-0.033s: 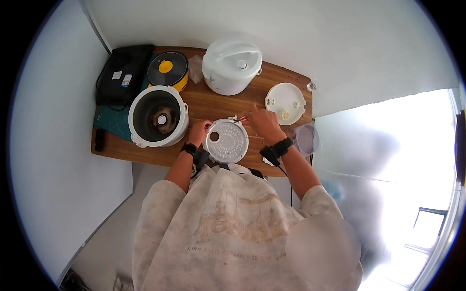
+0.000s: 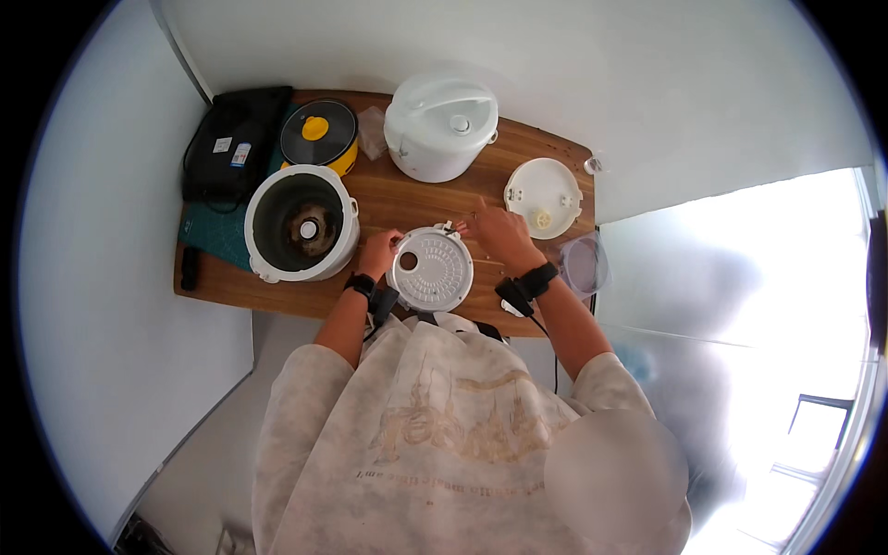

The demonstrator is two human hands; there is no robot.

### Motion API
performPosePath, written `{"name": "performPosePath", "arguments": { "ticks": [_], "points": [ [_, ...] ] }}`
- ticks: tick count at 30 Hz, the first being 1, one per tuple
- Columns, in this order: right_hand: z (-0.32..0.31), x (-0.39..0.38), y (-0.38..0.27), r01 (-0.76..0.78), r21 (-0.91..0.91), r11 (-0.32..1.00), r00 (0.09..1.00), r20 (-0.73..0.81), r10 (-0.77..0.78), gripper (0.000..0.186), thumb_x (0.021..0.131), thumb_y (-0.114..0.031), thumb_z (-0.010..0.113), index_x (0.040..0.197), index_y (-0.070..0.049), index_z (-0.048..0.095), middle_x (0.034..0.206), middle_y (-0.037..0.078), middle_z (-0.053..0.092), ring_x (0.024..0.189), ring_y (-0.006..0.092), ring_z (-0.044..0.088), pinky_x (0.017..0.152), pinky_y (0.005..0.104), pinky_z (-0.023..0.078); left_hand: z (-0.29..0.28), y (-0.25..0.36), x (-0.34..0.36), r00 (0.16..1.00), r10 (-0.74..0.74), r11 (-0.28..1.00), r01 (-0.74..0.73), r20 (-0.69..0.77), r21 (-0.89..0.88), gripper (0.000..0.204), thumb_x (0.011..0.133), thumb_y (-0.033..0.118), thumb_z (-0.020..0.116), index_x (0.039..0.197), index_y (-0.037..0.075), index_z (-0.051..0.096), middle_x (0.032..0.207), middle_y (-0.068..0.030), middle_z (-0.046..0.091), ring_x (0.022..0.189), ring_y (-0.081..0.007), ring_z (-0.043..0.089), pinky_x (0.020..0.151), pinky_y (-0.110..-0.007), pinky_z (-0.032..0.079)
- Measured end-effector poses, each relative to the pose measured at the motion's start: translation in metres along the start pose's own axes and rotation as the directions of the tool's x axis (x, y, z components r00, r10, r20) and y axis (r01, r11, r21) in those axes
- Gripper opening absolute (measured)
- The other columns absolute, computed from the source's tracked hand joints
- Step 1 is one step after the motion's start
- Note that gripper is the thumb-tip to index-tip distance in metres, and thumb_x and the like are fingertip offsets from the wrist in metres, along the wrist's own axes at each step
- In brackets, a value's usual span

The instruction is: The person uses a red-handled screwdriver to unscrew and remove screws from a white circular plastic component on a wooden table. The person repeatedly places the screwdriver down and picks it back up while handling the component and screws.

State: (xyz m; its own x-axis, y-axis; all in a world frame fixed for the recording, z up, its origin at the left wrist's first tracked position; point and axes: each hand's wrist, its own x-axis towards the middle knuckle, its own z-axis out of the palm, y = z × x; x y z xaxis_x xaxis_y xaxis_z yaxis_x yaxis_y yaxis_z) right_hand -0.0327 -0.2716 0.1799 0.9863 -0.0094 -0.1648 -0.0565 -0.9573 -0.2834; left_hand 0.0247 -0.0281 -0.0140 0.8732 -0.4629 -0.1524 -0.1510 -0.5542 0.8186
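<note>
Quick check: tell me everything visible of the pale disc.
The disc looks plastic, round, with rings of marks and one dark hole left of centre. It lies patterned side up at the table's near edge. The left grip touches its upper-left rim; the right grip is by its upper right, contact unclear.

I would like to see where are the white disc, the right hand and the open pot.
White disc (image 2: 437, 270): head view, on its ribbed face.
Right hand (image 2: 505, 235): head view, on its back.
Open pot (image 2: 298, 192): head view, on its dark inner wall.
</note>
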Motion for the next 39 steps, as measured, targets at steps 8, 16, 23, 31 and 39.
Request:
{"name": "performPosePath", "arguments": {
  "ticks": [8,16,23,31,39],
  "points": [
    [-0.004,0.004,-0.012,-0.065,-0.019,0.998,0.997,0.05,0.066,0.038,0.085,-0.026,0.067,0.111,-0.005,0.049,0.104,0.02,0.058,0.089,0.0406,0.065,0.067,0.0502,0.053,0.001,-0.008,-0.002,1.0,0.0,1.0,0.0,-0.014,-0.012,0.028,0.081,-0.002,0.068,0.108,0.006,0.066,0.088,-0.0139,0.07,0.078,-0.026,0.067,0.073,-0.035,0.054],
    [0.012,0.004,-0.008,0.107,0.171,0.98,0.992,-0.081,-0.094,0.041,0.082,-0.013,0.067,0.117,-0.001,0.049,0.109,0.024,0.051,0.094,0.0437,0.061,0.072,0.0496,0.054,-0.001,-0.004,-0.001,1.0,-0.002,1.0,0.002,-0.013,-0.004,0.029,0.08,-0.002,0.069,0.108,0.007,0.066,0.088,-0.0139,0.07,0.079,-0.0257,0.068,0.074,-0.035,0.054],
    [0.017,0.008,-0.002,0.195,0.156,0.968,0.979,-0.092,-0.183,0.034,0.086,-0.019,0.065,0.112,-0.002,0.053,0.11,0.022,0.056,0.092,0.0404,0.063,0.073,0.0493,0.053,0.001,-0.007,0.002,1.0,-0.002,0.999,0.002,-0.007,-0.033,0.03,0.08,-0.001,0.069,0.109,0.008,0.067,0.089,-0.0131,0.07,0.079,-0.0259,0.068,0.074,-0.035,0.054],
    [-0.002,0.009,-0.021,-0.148,-0.03,0.989,0.977,0.153,0.151,0.029,0.082,-0.014,0.065,0.107,-0.004,0.055,0.102,0.022,0.057,0.093,0.0391,0.063,0.077,0.0486,0.052,-0.001,-0.003,-0.002,1.0,-0.003,0.999,0.002,-0.019,-0.048,0.032,0.08,-0.002,0.069,0.11,0.008,0.067,0.089,-0.0125,0.07,0.079,-0.0259,0.068,0.076,-0.036,0.054],
    [0.022,0.009,0.001,0.131,0.296,0.946,0.981,-0.176,-0.081,0.027,0.088,-0.023,0.063,0.107,-0.005,0.057,0.105,0.023,0.06,0.099,0.0407,0.06,0.085,0.0495,0.05,-0.002,-0.004,0.002,0.998,-0.048,0.998,0.049,0.026,-0.042,0.031,0.08,-0.001,0.069,0.11,0.008,0.067,0.091,-0.0118,0.071,0.082,-0.0249,0.068,0.076,-0.036,0.054]
  ]
}}
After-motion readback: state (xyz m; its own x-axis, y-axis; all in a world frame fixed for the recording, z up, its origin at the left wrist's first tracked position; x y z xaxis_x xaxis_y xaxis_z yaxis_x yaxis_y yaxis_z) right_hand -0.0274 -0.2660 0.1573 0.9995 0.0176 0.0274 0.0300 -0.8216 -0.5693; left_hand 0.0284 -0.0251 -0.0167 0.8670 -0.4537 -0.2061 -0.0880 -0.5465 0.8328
